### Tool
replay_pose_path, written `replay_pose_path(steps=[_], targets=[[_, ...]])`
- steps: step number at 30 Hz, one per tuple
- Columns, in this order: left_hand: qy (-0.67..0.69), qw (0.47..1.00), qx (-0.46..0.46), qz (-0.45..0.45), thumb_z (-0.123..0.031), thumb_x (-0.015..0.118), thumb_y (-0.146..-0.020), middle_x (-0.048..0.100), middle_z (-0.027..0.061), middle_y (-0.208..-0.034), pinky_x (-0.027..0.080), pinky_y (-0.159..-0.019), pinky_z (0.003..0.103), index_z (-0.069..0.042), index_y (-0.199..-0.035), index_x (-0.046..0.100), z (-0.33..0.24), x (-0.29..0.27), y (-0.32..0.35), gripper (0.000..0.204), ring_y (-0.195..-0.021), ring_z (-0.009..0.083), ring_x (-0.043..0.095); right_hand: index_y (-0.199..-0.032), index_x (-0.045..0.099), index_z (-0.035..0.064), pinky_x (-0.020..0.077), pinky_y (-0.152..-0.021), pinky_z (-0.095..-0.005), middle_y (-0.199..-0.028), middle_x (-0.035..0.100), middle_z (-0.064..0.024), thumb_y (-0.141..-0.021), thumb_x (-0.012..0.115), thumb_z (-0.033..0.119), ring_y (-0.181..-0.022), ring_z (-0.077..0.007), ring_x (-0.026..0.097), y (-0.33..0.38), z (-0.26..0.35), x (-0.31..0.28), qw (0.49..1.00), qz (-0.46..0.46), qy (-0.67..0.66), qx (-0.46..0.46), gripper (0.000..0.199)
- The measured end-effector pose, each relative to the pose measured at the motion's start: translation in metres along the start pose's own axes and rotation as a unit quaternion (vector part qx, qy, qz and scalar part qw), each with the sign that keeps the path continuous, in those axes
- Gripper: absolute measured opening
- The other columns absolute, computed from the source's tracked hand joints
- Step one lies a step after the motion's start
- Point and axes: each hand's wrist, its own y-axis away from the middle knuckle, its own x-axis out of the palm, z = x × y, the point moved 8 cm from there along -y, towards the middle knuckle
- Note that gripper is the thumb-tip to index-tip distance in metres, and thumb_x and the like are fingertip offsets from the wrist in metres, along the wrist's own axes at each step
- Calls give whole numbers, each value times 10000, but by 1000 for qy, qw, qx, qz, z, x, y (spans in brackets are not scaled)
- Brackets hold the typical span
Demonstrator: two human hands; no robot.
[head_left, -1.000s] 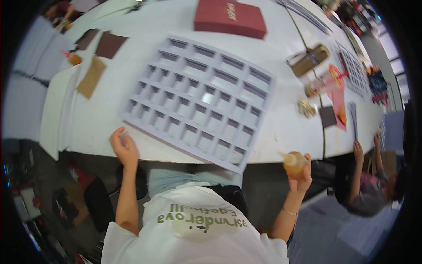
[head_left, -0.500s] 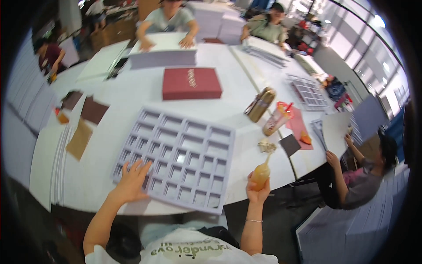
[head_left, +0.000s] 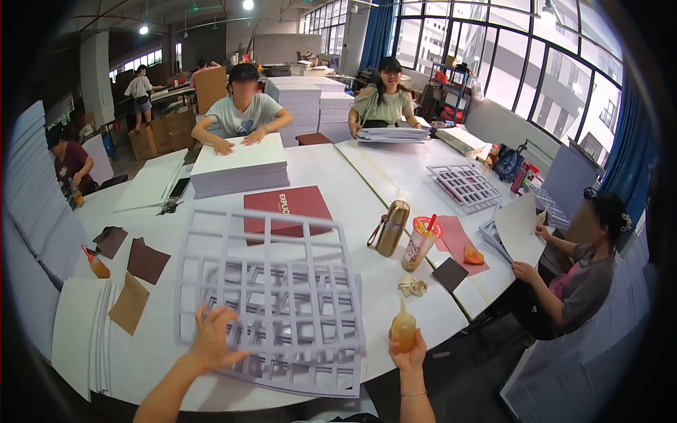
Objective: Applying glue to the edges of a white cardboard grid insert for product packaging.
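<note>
A white grid frame (head_left: pixel 268 283) with rectangular openings overlaps a second gridded piece (head_left: pixel 337 387) beneath it, at the near middle of the table. Its far part covers some of a flat red box (head_left: pixel 310 201). My left hand (head_left: pixel 211 342) is at the frame's near left, fingers spread and curved over the bars; its contact with them is unclear. In my right hand (head_left: pixel 410 349) is a squeeze bottle (head_left: pixel 403 330) of amber liquid, its thin nozzle pointing up, by the table's near edge.
To the right stand a gold flask (head_left: pixel 392 229) and a drink cup (head_left: pixel 421 243) with a red straw; a crumpled cloth (head_left: pixel 412 285) lies closer. White boards (head_left: pixel 81 331) and brown scraps (head_left: pixel 148 261) are at left. Co-workers handle a board stack (head_left: pixel 240 176), panels and a sheet (head_left: pixel 520 229).
The grid frame now shows apart from the piece below, shifted away from me over the red box. My view has tilted up. My right hand still holds the bottle.
</note>
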Motion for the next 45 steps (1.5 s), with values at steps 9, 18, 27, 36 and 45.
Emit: replay_pose_path(steps=[9,18,27,36,45], targets=[[-63,963,-100,-243,-241,757,-704,215,191,-1500,143,-1062,592,-29,-1415,270,51,-40,-148,888,-1396,357,174,-1223,548,133,476,-631,-317,-1180,584,-90,-881,559,383,-1048,-306,548,-10,-1,-12,999,17,29,-5,424],[15,976,-197,-89,-268,725,-729,395,194,-1373,175,-1060,570,-36,-1221,505,40,75,-16,587,-1358,357,254,-1224,544,129,482,-632,-312,-1190,575,-92,-881,556,393,-1043,-308,546,-5,2,-13,999,-1,49,-1,432],[-66,876,-451,-155,-184,605,-847,444,230,-1332,252,-1036,529,13,-1285,447,110,64,145,505,-1276,385,353,-1218,554,120,487,-639,-304,-1207,578,-88,-895,553,394,-1104,-288,527,-2,-2,-4,999,6,37,17,423],[45,890,-428,-150,-38,567,-806,402,248,-1331,341,-1016,453,25,-1311,403,28,60,139,534,-1191,411,413,-1240,524,87,509,-649,-341,-1215,567,-121,-912,528,392,-1023,-308,569,-5,-2,13,998,-16,44,41,448],[79,946,-261,-173,-137,673,-716,472,270,-1321,436,-809,424,51,-1162,540,-65,71,153,502,-903,382,526,-1165,481,125,553,-626,-378,-1093,605,-79,-877,636,182,-888,-247,641,-39,22,93,879,-100,436,-164,333]])
